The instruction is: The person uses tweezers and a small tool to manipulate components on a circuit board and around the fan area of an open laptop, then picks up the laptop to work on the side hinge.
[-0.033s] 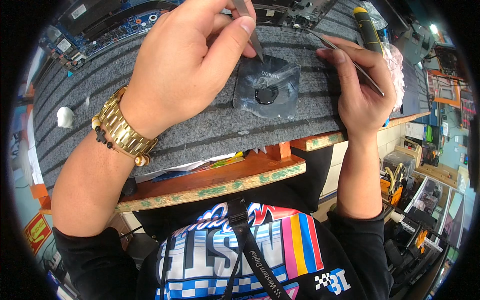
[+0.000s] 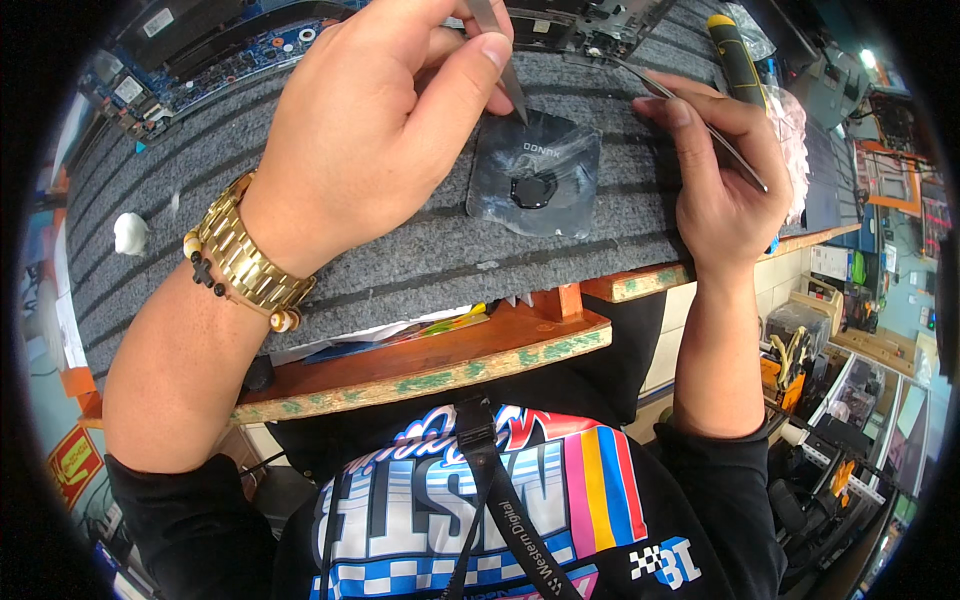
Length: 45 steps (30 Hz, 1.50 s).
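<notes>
My left hand (image 2: 370, 130), with a gold watch (image 2: 245, 250) at the wrist, is closed on a flat grey metal tool (image 2: 512, 85). The tool's pointed end comes down at the top edge of a dark square pad (image 2: 560, 165). A round black piece (image 2: 532, 190) lies in the middle of that pad. Slim metal tweezers (image 2: 720, 140) are gripped in my right hand (image 2: 735, 185), their tips pointing up and left toward the dark frame of an opened device (image 2: 600, 40). Part of my left fingers is hidden behind the hand.
A blue circuit board (image 2: 220, 75) lies at the far left on the grey ribbed mat (image 2: 400, 270). A white wad (image 2: 130, 235) sits near the left edge. Beyond my right hand stand a black-and-yellow screwdriver handle (image 2: 735, 60) and crumpled pinkish plastic (image 2: 790, 120). A wooden shelf (image 2: 440, 370) juts out in front.
</notes>
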Tool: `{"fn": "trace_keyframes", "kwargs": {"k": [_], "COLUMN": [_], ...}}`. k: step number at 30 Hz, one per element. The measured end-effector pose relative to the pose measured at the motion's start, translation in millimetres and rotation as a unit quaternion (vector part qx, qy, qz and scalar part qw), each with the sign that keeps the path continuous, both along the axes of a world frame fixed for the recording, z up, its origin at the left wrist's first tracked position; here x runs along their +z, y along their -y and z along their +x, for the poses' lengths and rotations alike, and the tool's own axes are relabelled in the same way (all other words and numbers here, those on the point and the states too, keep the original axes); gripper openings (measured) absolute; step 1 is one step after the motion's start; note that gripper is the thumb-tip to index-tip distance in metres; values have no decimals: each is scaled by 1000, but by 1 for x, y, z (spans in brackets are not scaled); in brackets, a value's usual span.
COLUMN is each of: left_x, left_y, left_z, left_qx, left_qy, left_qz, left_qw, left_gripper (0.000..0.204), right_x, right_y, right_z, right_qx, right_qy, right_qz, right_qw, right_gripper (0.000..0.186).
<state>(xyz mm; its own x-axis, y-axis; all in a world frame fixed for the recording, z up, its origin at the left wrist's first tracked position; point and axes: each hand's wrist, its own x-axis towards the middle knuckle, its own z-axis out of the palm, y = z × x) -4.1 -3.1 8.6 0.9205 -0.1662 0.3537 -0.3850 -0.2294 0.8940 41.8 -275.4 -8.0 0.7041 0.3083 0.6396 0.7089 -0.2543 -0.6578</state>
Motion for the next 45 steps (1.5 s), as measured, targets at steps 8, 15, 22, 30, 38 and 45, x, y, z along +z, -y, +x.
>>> {"fn": "trace_keyframes", "kwargs": {"k": [8,15,22,30,38,45], "left_x": [3,-4,-4,-3,-2,-5], "left_y": [1,-3,-1,-1,-1,-2], "left_z": [-2,2,1,0,1,2], "left_qx": [-5,-7,-11,-9,-10,-26], "left_qy": [-23,-39,-19,-40,-32,-21], "left_qz": [-25,-42,-34,-54,-43,-66], "left_qw": [999,998,999,998,999,997], "left_gripper": [5,5,4,3,4,4], "right_x": [-4,0,-3,0,3,1], "right_y": [1,-5,-5,-5,-7,-7], "right_z": [2,1,1,0,0,1], "right_qx": [-1,-39,-37,-46,-50,-49], "right_qy": [49,82,55,62,107,109], "right_qz": [-45,-122,-60,-98,-133,-127], "right_qw": [998,988,996,992,984,985], "right_gripper": [10,19,18,18,17,17]}}
